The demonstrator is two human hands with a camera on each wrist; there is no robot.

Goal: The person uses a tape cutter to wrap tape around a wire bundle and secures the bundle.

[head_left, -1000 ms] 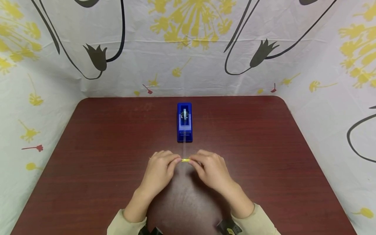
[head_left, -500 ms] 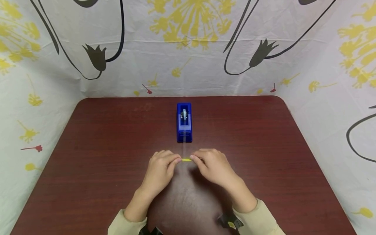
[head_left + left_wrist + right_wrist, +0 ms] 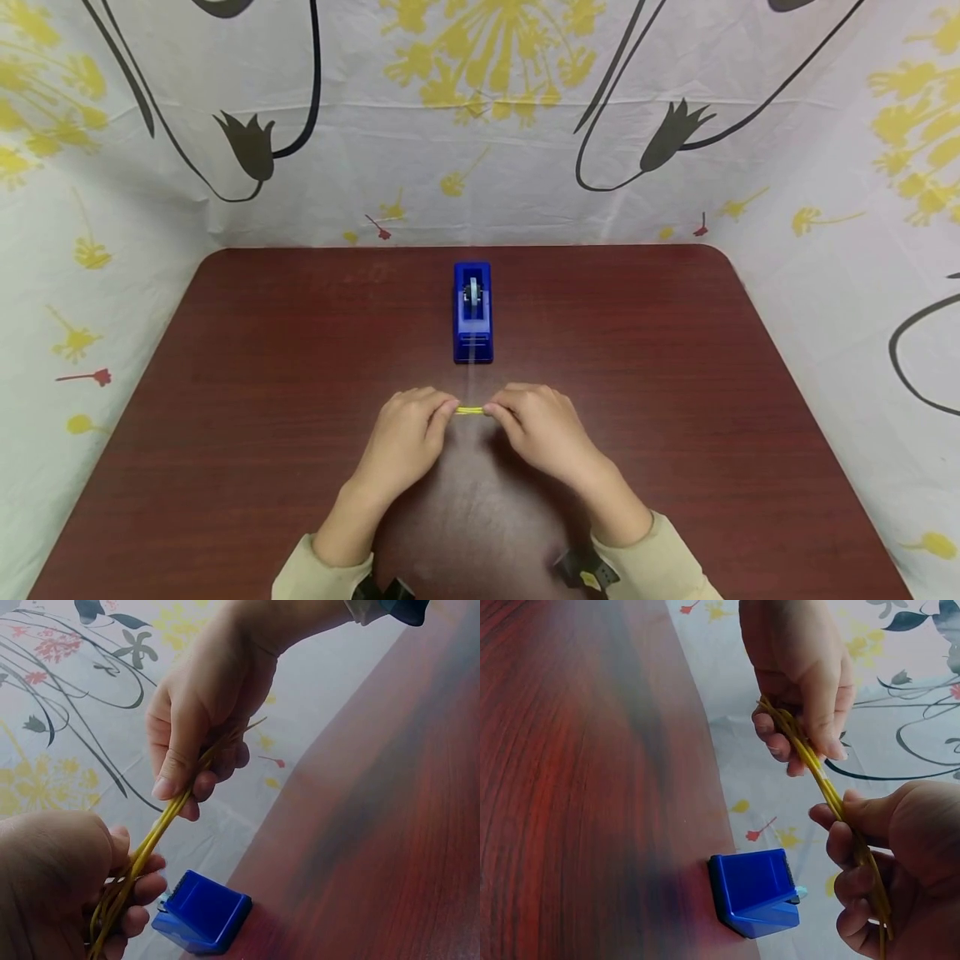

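Note:
Several thin yellow wire-like strands [image 3: 470, 410] lie together as a slim, roughly level bundle, its middle showing between the fingertips of both hands. My left hand [image 3: 405, 433] pinches its left part between thumb and fingers. The right part is pinched by my right hand [image 3: 543, 433]. In the left wrist view, a loop of the bundle [image 3: 142, 855] sits inside my left fingers, and a loose end pokes out past my right hand. A pale patch shows on the bundle [image 3: 823, 771] in the right wrist view; whether it is tape cannot be told.
Beyond the hands, a blue tape dispenser [image 3: 473, 325] stands with its roll at the far end. A faint pale streak runs from its front toward the bundle. The dark red wooden table [image 3: 262, 375] is bordered by a patterned white cloth [image 3: 525, 192].
My hands have drawn slightly apart, so more of the yellow bundle shows between them. The right hand's grip shifted first, then the left hand edged left. The dispenser stays put.

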